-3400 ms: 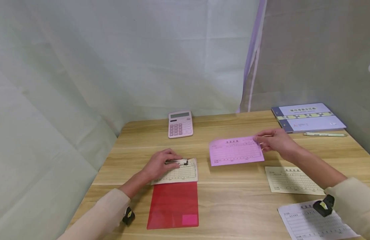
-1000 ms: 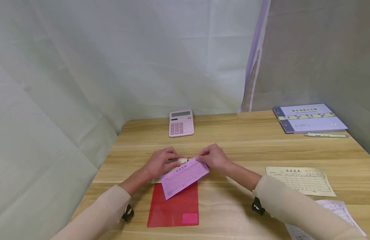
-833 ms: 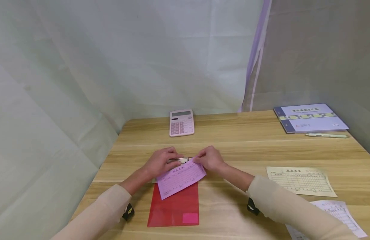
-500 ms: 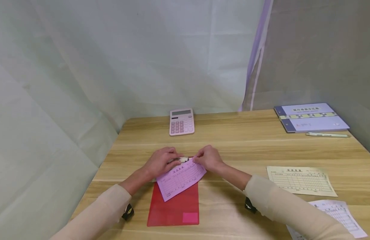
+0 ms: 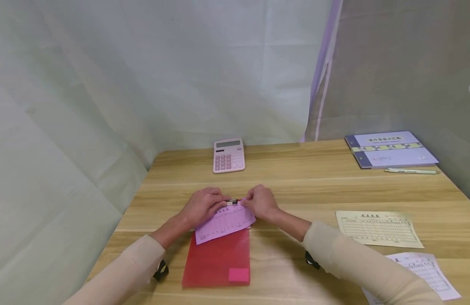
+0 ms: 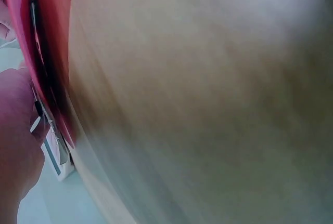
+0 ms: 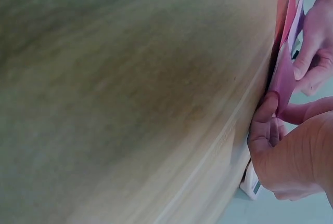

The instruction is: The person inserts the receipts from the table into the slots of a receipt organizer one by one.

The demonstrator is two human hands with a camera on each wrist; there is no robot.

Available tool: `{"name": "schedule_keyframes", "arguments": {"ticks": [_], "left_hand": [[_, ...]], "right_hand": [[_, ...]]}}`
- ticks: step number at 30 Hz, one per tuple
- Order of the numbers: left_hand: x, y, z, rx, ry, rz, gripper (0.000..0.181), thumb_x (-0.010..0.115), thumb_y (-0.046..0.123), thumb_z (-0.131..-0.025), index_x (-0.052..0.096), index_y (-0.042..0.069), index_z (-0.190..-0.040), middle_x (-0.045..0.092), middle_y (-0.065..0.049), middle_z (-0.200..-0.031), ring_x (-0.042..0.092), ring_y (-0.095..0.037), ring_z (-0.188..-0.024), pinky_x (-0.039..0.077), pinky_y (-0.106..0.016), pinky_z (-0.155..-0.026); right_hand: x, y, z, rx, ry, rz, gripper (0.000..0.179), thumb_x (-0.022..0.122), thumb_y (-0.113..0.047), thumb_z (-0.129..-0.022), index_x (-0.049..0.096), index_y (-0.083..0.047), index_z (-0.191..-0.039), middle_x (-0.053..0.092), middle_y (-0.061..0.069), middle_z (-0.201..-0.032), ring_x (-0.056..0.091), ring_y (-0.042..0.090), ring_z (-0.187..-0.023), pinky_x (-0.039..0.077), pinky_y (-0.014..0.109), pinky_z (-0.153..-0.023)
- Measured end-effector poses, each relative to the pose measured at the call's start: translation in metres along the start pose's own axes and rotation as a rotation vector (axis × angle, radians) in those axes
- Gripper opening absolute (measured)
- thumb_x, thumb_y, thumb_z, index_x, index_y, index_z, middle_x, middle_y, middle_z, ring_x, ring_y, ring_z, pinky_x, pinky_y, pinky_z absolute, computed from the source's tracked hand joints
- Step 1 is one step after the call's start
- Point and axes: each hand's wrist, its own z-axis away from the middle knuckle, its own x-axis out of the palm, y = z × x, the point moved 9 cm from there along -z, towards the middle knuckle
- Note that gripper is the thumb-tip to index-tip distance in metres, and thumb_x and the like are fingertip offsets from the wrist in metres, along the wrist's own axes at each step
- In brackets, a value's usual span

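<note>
A red clipboard [image 5: 215, 262] with a pink label lies before me, a metal clip [image 5: 232, 202] at its top edge. My left hand [image 5: 205, 206] grips that clip, thumb on the near side. Across the board's upper part slants a pink printed form [image 5: 225, 224]. My right hand [image 5: 263, 202] pinches the form's upper right corner beside the clip. In the right wrist view, that right hand [image 7: 291, 151] has thumb and fingers at the board's corner. The left wrist view shows my left hand [image 6: 18, 141] at the clip; its fingertips are partly hidden. Paper under the pink form is mostly covered.
A pink calculator [image 5: 229, 156] stands behind the clipboard. To the right lie a yellow form [image 5: 379, 228] and a white form [image 5: 429, 271], partly under my right sleeve. A blue-white account book [image 5: 391, 148] and a pen [image 5: 410, 171] sit at the back right.
My right hand has brought the pink form leftward from mid-table onto the clipboard. Lately the form has shifted up toward the clip and tilts less. My left hand stays at the clip.
</note>
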Motion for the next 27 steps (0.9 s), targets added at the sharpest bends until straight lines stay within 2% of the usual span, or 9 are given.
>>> {"name": "schedule_keyframes", "arguments": {"ticks": [6, 8, 12, 15, 19, 22, 27], "left_hand": [[0.002, 0.001, 0.002, -0.018, -0.009, 0.0, 0.028, 0.077, 0.024, -0.1, 0.08, 0.017, -0.127, 0.063, 0.007, -0.093, 0.052, -0.011, -0.083, 0.046, -0.03, -0.073], [0.002, 0.0, 0.003, -0.035, -0.015, 0.006, 0.029, 0.078, 0.027, -0.099, 0.08, 0.018, -0.127, 0.063, 0.008, -0.094, 0.052, -0.01, -0.084, 0.045, -0.03, -0.074], [0.003, -0.002, 0.003, -0.053, -0.023, 0.017, 0.028, 0.078, 0.028, -0.1, 0.08, 0.019, -0.127, 0.063, 0.008, -0.094, 0.053, -0.011, -0.084, 0.046, -0.03, -0.074], [0.004, -0.002, 0.003, -0.054, -0.033, 0.015, 0.028, 0.077, 0.028, -0.1, 0.08, 0.02, -0.127, 0.064, 0.008, -0.095, 0.053, -0.011, -0.084, 0.046, -0.031, -0.075], [0.005, -0.002, 0.002, -0.059, -0.043, 0.012, 0.029, 0.078, 0.029, -0.1, 0.08, 0.019, -0.127, 0.063, 0.008, -0.095, 0.053, -0.011, -0.085, 0.046, -0.031, -0.076], [0.004, -0.002, 0.001, -0.064, -0.046, 0.014, 0.029, 0.078, 0.029, -0.099, 0.08, 0.018, -0.126, 0.063, 0.008, -0.096, 0.053, -0.011, -0.086, 0.047, -0.032, -0.077], [0.003, 0.001, 0.001, -0.033, -0.038, -0.016, 0.027, 0.077, 0.027, -0.1, 0.081, 0.015, -0.124, 0.065, 0.006, -0.096, 0.057, -0.013, -0.088, 0.051, -0.035, -0.079]], "right_hand": [[0.001, -0.001, 0.0, -0.022, 0.025, 0.004, 0.018, 0.083, -0.011, -0.092, 0.079, -0.005, -0.075, 0.068, 0.0, -0.067, 0.056, 0.014, -0.063, 0.042, 0.026, -0.055], [0.002, -0.001, -0.001, -0.014, 0.004, 0.012, 0.018, 0.082, -0.012, -0.093, 0.079, -0.006, -0.076, 0.067, -0.001, -0.067, 0.055, 0.013, -0.062, 0.042, 0.026, -0.054], [0.005, -0.003, -0.006, -0.004, -0.09, 0.017, 0.017, 0.078, -0.015, -0.096, 0.077, -0.006, -0.082, 0.066, 0.0, -0.067, 0.055, 0.013, -0.055, 0.042, 0.024, -0.048], [0.005, -0.011, -0.011, -0.052, -0.143, 0.065, 0.015, 0.078, -0.012, -0.096, 0.076, -0.006, -0.082, 0.065, 0.001, -0.068, 0.055, 0.014, -0.056, 0.042, 0.025, -0.051], [0.002, -0.021, -0.015, -0.121, -0.161, 0.162, 0.016, 0.08, -0.007, -0.092, 0.077, -0.007, -0.076, 0.065, -0.001, -0.069, 0.055, 0.014, -0.066, 0.042, 0.025, -0.058], [0.003, -0.016, -0.015, -0.068, -0.205, 0.108, 0.017, 0.081, -0.006, -0.092, 0.078, -0.004, -0.075, 0.068, 0.001, -0.064, 0.061, 0.014, -0.059, 0.048, 0.023, -0.054], [0.01, 0.001, -0.012, 0.111, -0.269, -0.139, 0.014, 0.078, -0.001, -0.093, 0.079, 0.005, -0.081, 0.071, 0.011, -0.062, 0.07, 0.02, -0.052, 0.057, 0.029, -0.051]]}}
